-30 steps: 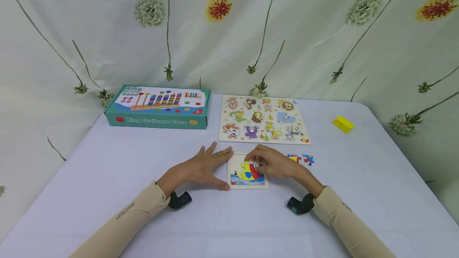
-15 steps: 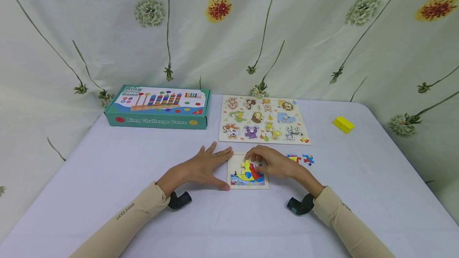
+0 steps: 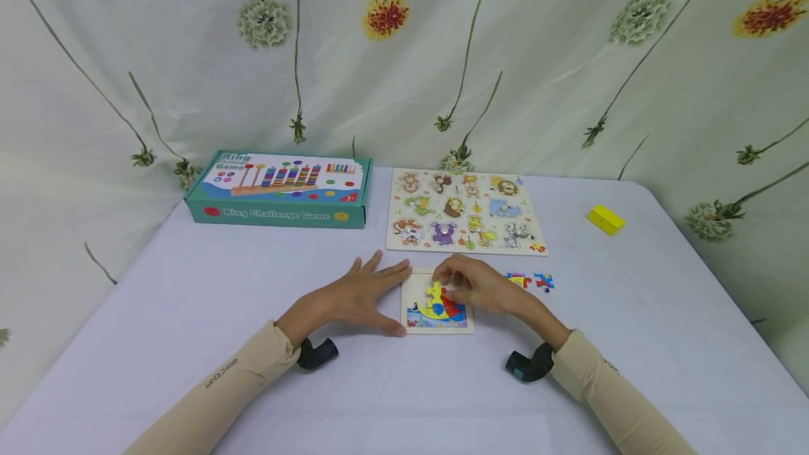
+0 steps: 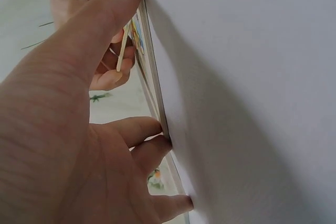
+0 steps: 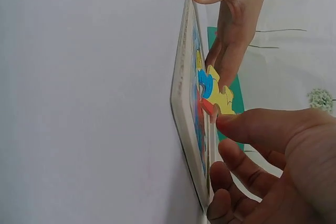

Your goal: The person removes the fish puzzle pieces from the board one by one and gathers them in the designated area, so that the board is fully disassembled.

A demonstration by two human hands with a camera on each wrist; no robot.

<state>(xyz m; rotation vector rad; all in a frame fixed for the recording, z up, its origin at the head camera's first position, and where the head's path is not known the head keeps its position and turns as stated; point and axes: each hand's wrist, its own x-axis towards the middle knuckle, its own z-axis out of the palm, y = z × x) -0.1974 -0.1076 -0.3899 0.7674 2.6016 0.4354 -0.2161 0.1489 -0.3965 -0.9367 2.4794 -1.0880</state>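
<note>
In the head view a small puzzle board (image 3: 414,284) lies flat on the table, its lower part filled with a blue sea picture. My left hand (image 3: 362,295) spreads along its left side, thumb at the near corner and a fingertip at the far corner. Above the board my right hand (image 3: 478,286) pinches a puzzle piece between thumb and fingers. The right wrist view shows this yellow puzzle piece (image 5: 223,98), with red and blue patches, tilted up at the board's surface. Edge-on, the piece (image 4: 124,50) appears as a thin strip in the left wrist view.
Two loose puzzle pieces (image 3: 543,281) lie right of my right hand. Behind the board is a larger animal puzzle (image 3: 432,210). A green game box (image 3: 278,215) stands back left, and a yellow block (image 3: 605,219) back right. A flowered cloth (image 3: 543,90) hangs behind.
The pinched puzzle piece has tilted, its red part looking narrower, as my right hand shifts very slightly. My left hand stays at the board's edge.
</note>
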